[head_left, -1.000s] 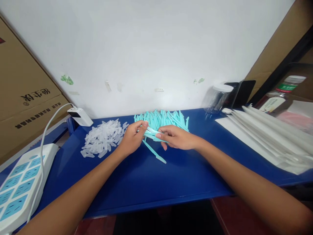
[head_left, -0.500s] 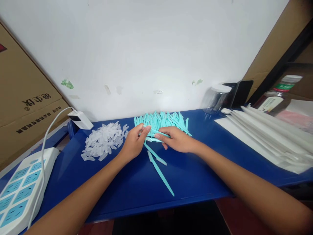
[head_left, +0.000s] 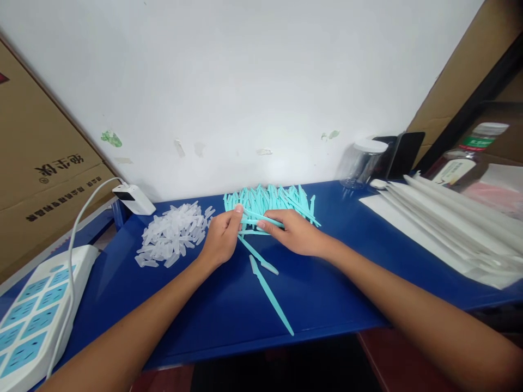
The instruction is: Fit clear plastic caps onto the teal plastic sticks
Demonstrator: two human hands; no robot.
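My left hand [head_left: 223, 234] is closed, its thumb and fingers pinching the left end of a turquoise eyebrow razor [head_left: 263, 217]. My right hand [head_left: 292, 231] grips the handle side of the same razor; another turquoise length shows between the hands, and I cannot tell which hand bears it. Just behind lies a pile of turquoise razors [head_left: 269, 197]. In front of my hands, two loose razors rest on the blue table: one slanting [head_left: 259, 256], the other nearer the edge [head_left: 273, 296]. To the left of my left hand is a heap of translucent blade caps [head_left: 174, 234].
A white power strip [head_left: 38, 310] with a cable and a white charger [head_left: 134, 199] sit at the left. On the right stand a lidded clear jar [head_left: 362, 166], a stack of white sleeves [head_left: 445, 231] and a bottle [head_left: 461, 160]. The wall [head_left: 253, 92] closes off the back.
My left hand has shifted slightly left and its thumb now points more upward on the razor. The near loose razor lies slightly closer to the table's front edge.
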